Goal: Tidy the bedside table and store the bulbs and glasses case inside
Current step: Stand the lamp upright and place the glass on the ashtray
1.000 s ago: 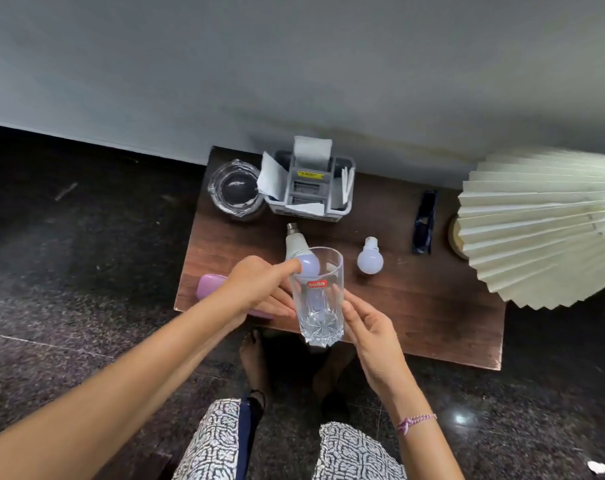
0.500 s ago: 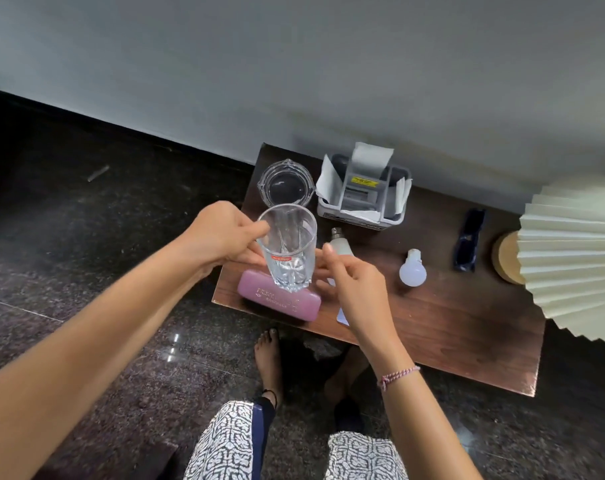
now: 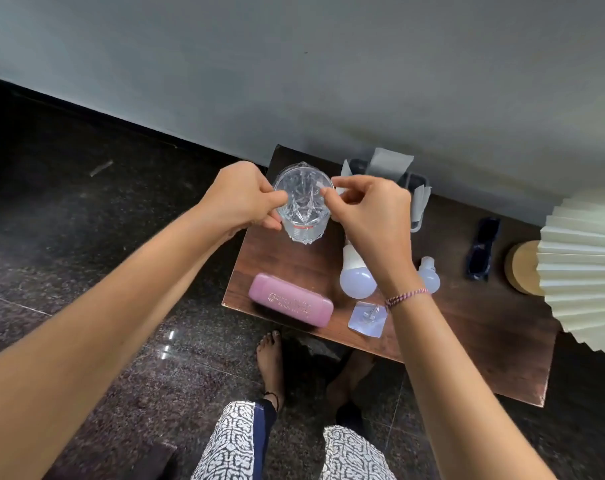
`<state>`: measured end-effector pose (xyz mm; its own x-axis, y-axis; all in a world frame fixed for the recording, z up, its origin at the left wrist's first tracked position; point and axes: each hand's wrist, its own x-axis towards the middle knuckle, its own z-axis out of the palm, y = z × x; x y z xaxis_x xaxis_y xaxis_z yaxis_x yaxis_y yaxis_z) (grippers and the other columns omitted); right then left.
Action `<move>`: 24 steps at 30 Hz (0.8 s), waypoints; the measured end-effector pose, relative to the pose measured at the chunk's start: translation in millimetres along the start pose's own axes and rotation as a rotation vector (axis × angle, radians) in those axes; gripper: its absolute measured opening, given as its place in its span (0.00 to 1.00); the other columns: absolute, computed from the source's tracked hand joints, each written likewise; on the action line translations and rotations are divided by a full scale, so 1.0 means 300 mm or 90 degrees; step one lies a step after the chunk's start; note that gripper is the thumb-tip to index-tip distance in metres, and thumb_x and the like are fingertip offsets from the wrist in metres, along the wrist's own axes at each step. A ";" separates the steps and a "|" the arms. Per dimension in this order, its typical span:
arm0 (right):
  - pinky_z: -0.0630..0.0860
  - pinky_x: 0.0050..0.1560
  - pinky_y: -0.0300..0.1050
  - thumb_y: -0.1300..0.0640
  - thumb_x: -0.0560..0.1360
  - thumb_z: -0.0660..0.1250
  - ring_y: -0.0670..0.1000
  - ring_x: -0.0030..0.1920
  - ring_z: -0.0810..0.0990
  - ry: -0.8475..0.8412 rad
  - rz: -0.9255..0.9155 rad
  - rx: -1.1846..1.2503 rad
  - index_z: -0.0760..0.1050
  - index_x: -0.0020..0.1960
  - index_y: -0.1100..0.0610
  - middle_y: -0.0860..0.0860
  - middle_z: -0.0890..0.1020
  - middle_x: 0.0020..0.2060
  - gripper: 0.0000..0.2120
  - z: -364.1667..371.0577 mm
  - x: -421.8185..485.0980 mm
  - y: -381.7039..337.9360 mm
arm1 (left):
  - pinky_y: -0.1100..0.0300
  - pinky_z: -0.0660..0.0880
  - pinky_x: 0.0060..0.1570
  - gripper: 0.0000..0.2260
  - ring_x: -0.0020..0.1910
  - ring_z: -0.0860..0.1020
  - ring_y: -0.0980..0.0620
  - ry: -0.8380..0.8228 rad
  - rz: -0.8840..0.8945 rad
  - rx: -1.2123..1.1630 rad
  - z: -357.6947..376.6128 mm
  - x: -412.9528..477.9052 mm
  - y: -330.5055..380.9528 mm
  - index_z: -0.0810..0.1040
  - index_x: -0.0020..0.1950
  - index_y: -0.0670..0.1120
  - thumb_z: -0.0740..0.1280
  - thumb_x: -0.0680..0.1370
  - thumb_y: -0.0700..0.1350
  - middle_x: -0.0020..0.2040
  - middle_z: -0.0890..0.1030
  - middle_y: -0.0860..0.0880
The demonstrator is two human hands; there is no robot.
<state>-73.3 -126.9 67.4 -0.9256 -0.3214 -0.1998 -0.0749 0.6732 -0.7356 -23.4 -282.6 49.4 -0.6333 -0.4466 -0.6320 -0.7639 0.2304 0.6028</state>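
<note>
My left hand (image 3: 242, 199) and my right hand (image 3: 370, 216) both pinch the rim of a clear cut-glass tumbler (image 3: 302, 206) over the far left corner of the wooden bedside table (image 3: 467, 327). The second glass that stood in that corner is hidden behind it. A pink glasses case (image 3: 290, 304) lies at the table's near left edge. To its right lies a large white bulb (image 3: 356, 277), partly under my right wrist. A small white bulb (image 3: 429, 276) lies just beyond my wrist.
A small clear packet (image 3: 368, 317) lies by the case. A grey organizer (image 3: 398, 171) with papers stands against the wall. Dark sunglasses (image 3: 482, 249) lie further right. A pleated lamp shade (image 3: 588, 268) on a wooden base (image 3: 521, 268) overhangs the right end. My bare feet (image 3: 269, 358) are below the table's edge.
The tumbler has travelled from the table's near front edge to the far left corner, held by both hands. The case and the packet are now uncovered.
</note>
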 end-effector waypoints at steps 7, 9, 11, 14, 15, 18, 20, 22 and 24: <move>0.78 0.49 0.45 0.58 0.71 0.65 0.54 0.40 0.83 -0.042 -0.030 -0.080 0.84 0.46 0.58 0.55 0.85 0.36 0.10 0.044 0.107 -0.005 | 0.59 0.82 0.39 0.07 0.34 0.84 0.49 0.028 -0.014 -0.033 -0.024 0.083 0.039 0.80 0.35 0.40 0.72 0.73 0.39 0.24 0.81 0.47; 0.76 0.48 0.42 0.58 0.71 0.65 0.52 0.42 0.83 -0.048 -0.021 -0.094 0.84 0.47 0.58 0.55 0.86 0.37 0.10 0.058 0.142 -0.005 | 0.58 0.82 0.43 0.07 0.35 0.84 0.48 0.030 -0.026 -0.034 -0.025 0.108 0.049 0.80 0.35 0.40 0.72 0.72 0.40 0.26 0.81 0.46; 0.76 0.48 0.43 0.59 0.71 0.65 0.53 0.43 0.83 -0.045 -0.019 -0.101 0.84 0.47 0.58 0.56 0.86 0.38 0.09 0.068 0.172 -0.006 | 0.59 0.82 0.41 0.08 0.33 0.83 0.49 0.028 -0.040 -0.056 -0.022 0.132 0.061 0.79 0.34 0.40 0.73 0.72 0.40 0.30 0.82 0.43; 0.78 0.48 0.48 0.60 0.71 0.64 0.57 0.43 0.82 -0.040 -0.016 -0.124 0.83 0.44 0.62 0.59 0.85 0.37 0.09 0.086 0.209 -0.003 | 0.61 0.82 0.35 0.09 0.28 0.82 0.50 0.024 -0.065 -0.081 -0.018 0.173 0.073 0.77 0.33 0.39 0.75 0.70 0.40 0.36 0.82 0.38; 0.78 0.48 0.49 0.60 0.71 0.64 0.58 0.43 0.82 -0.039 -0.009 -0.129 0.82 0.44 0.63 0.60 0.84 0.37 0.09 0.091 0.219 -0.001 | 0.60 0.82 0.36 0.10 0.29 0.82 0.49 0.019 -0.072 -0.081 -0.016 0.185 0.077 0.77 0.33 0.39 0.75 0.70 0.40 0.37 0.82 0.38; 0.78 0.49 0.48 0.62 0.71 0.64 0.57 0.45 0.82 -0.049 0.012 -0.138 0.82 0.44 0.65 0.61 0.84 0.36 0.09 0.105 0.245 0.009 | 0.60 0.81 0.35 0.11 0.27 0.82 0.50 0.008 -0.085 -0.072 -0.004 0.214 0.084 0.75 0.33 0.39 0.74 0.70 0.40 0.36 0.81 0.39; 0.79 0.48 0.50 0.64 0.71 0.64 0.57 0.46 0.82 -0.058 0.025 -0.153 0.81 0.45 0.66 0.63 0.84 0.37 0.09 0.113 0.259 0.016 | 0.60 0.81 0.34 0.11 0.24 0.81 0.51 0.004 -0.092 -0.065 0.004 0.228 0.083 0.74 0.33 0.38 0.74 0.70 0.40 0.34 0.80 0.40; 0.79 0.47 0.51 0.64 0.70 0.63 0.58 0.45 0.82 -0.069 0.036 -0.167 0.81 0.44 0.66 0.63 0.84 0.37 0.09 0.121 0.265 0.021 | 0.58 0.82 0.36 0.11 0.25 0.81 0.51 0.002 -0.094 -0.060 0.012 0.237 0.080 0.74 0.33 0.38 0.74 0.70 0.39 0.33 0.79 0.40; 0.79 0.46 0.51 0.64 0.70 0.63 0.59 0.42 0.82 -0.077 0.045 -0.174 0.81 0.43 0.66 0.63 0.83 0.36 0.09 0.128 0.267 0.026 | 0.55 0.82 0.41 0.12 0.30 0.82 0.47 0.005 -0.091 -0.050 0.020 0.244 0.077 0.73 0.32 0.38 0.74 0.70 0.39 0.34 0.79 0.39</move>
<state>-133.8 -173.1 20.6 -0.8826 -0.3330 -0.3318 -0.1242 0.8458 -0.5188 -88.1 -304.9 14.2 -0.5182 -0.4762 -0.7104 -0.8337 0.0959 0.5438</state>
